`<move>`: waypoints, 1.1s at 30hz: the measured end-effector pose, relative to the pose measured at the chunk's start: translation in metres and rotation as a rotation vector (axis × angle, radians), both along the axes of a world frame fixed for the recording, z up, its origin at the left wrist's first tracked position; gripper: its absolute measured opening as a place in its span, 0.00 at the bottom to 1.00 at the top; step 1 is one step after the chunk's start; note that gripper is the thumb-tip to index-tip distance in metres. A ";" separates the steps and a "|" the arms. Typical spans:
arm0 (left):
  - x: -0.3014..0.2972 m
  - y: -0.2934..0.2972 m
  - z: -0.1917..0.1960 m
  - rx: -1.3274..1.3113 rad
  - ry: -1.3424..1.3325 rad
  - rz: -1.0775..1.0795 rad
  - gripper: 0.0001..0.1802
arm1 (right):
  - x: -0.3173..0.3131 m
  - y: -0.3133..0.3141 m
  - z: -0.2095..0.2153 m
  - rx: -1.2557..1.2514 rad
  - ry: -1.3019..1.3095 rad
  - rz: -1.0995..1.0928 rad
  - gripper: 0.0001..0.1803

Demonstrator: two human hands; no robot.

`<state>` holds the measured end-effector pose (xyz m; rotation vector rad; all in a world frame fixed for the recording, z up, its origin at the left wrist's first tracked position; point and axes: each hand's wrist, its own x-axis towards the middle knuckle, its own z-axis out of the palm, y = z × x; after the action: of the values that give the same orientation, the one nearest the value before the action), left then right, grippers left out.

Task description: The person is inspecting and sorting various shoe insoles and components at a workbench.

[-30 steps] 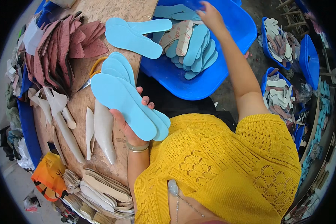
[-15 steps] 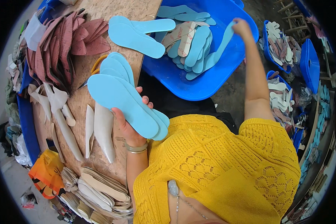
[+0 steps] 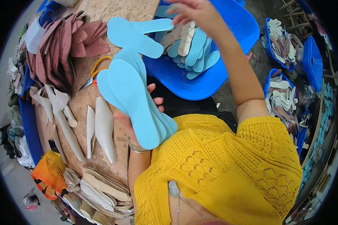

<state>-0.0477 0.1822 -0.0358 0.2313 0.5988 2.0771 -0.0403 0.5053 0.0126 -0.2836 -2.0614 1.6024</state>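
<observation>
My left hand (image 3: 125, 122) is closed around a fanned stack of light blue shoe insoles (image 3: 133, 97), its fingertips showing along the right edge. My right hand (image 3: 193, 13) is over the far left of a blue plastic bin (image 3: 242, 28). Its fingers are apart, slightly blurred, with nothing visible in them. Beneath it in the bin lie more blue insoles (image 3: 197, 47), some turned to a pale, red-printed underside (image 3: 187, 39). Two loose blue insoles (image 3: 135, 37) rest on the wooden table's far right corner, one crossing the other.
On the table (image 3: 118, 157) lie orange-handled scissors (image 3: 97, 69), curled whitish pieces (image 3: 104, 131) and a reddish pile of insole pieces (image 3: 60, 48). Stacked pale insoles (image 3: 105, 187) and an orange bag (image 3: 50, 174) are at near left. Blue bins of scraps (image 3: 279, 93) stand at right.
My right hand has come from the bin's right side to its far left and no longer holds an insole. Another insole now tops the stack in my left hand, which is turned more upright.
</observation>
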 end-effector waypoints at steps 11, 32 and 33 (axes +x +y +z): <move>-0.001 0.004 0.012 -0.247 -0.003 0.117 0.33 | -0.011 0.086 -0.189 0.626 -0.748 -0.267 0.40; -0.005 -0.004 0.011 -0.252 0.058 0.200 0.32 | -0.004 0.203 -0.270 -0.138 -1.186 -0.533 0.14; -0.008 -0.005 0.007 -0.260 0.054 0.209 0.32 | 0.004 0.201 -0.256 -0.137 -1.191 -0.520 0.14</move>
<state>-0.0553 0.1774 -0.0291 0.0776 0.9517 2.1698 -0.0366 0.7059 -0.2436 -2.0225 -2.2588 1.3178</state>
